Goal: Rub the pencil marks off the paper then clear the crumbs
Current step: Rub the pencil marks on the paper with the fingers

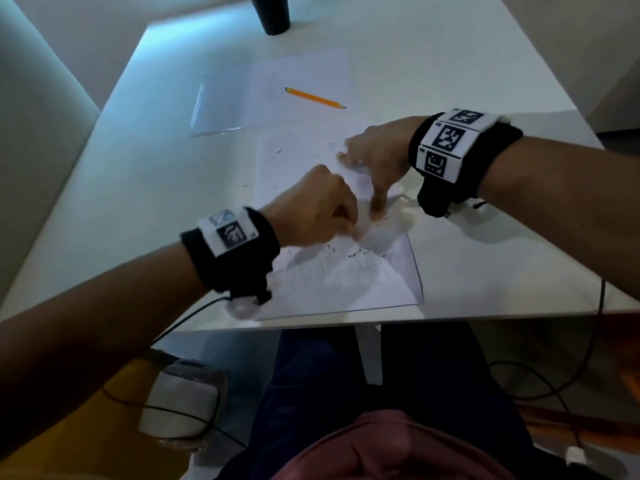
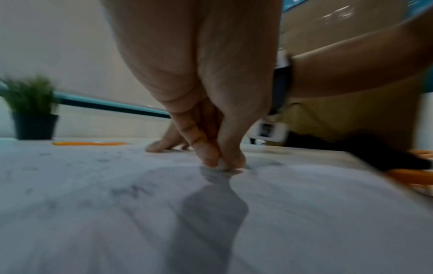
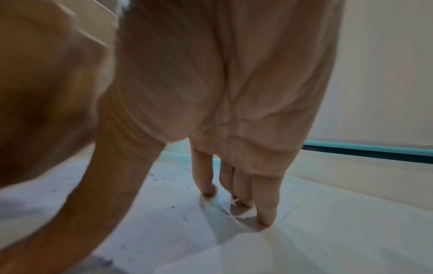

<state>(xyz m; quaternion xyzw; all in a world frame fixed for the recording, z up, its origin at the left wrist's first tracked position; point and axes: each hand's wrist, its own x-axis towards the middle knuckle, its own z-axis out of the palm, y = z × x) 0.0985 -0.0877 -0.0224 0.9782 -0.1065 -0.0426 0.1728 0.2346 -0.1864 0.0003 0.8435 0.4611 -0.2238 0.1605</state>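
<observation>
— While the hands work near the table's (image 1: 138,174) front edge, what lies around them?

— A yellow pencil (image 1: 314,97) rests on a second white sheet (image 1: 277,95) further back, well apart from both hands. A black pot (image 1: 273,13) stands at the far edge; the left wrist view shows a green plant (image 2: 29,92) in it. Black cables hang off the front edge on both sides.

— And the paper itself?

— The paper (image 1: 339,282) lies at the front edge, inside a clear sleeve, with faint pencil marks (image 1: 349,268) on its near half. Dark crumbs (image 1: 279,151) are scattered over its far half and a few on the bare table beside it.

— Anything in the way?

— The right hand's thumb sits just beside the left hand; both crowd the paper's middle.

— How is the left hand (image 1: 317,206) set?

— Knuckles up, fingertips (image 2: 208,157) and thumb pinched together on a small pale eraser (image 2: 223,166), which touches the paper.

— The right hand (image 1: 375,164)?

— Spread wide, fingers (image 3: 264,204) straight and apart, tips pressing the paper flat, thumb reaching toward the near edge.
</observation>
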